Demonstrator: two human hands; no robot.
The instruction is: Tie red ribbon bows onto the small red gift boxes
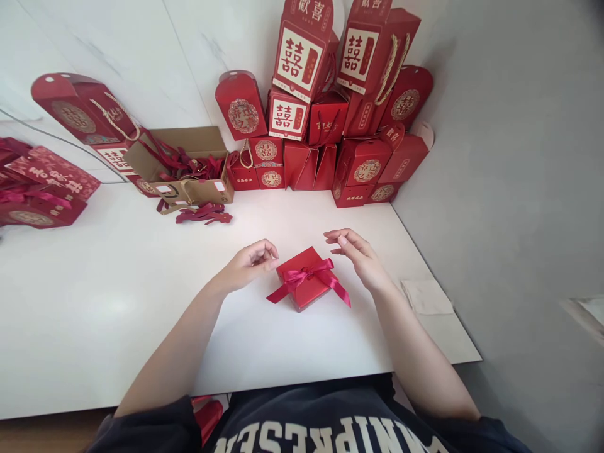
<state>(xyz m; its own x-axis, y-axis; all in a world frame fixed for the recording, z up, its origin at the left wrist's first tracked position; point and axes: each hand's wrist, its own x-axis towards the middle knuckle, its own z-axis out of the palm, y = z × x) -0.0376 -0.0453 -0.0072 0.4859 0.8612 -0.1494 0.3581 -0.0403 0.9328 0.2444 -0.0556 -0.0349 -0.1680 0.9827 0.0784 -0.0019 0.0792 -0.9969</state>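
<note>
White table [117,270] under 1 bow-tied red box [309,292], 1 cardboard carton [207,191].

On my head feed: operator wears a dark navy, soft fabric T-shirt [283,402]. Large cream block lettering [325,437] runs across the chest; bottom of frame clips it, so I can't read the full word. Loose dark left sleeve [155,428] and matching right sleeve [472,434], both short and plain, the left visibly creased. Below the hems I get bare forearms [172,349], then bare left hand [245,267] and right hand [361,258]. Fabric looks matte to me.
</note>
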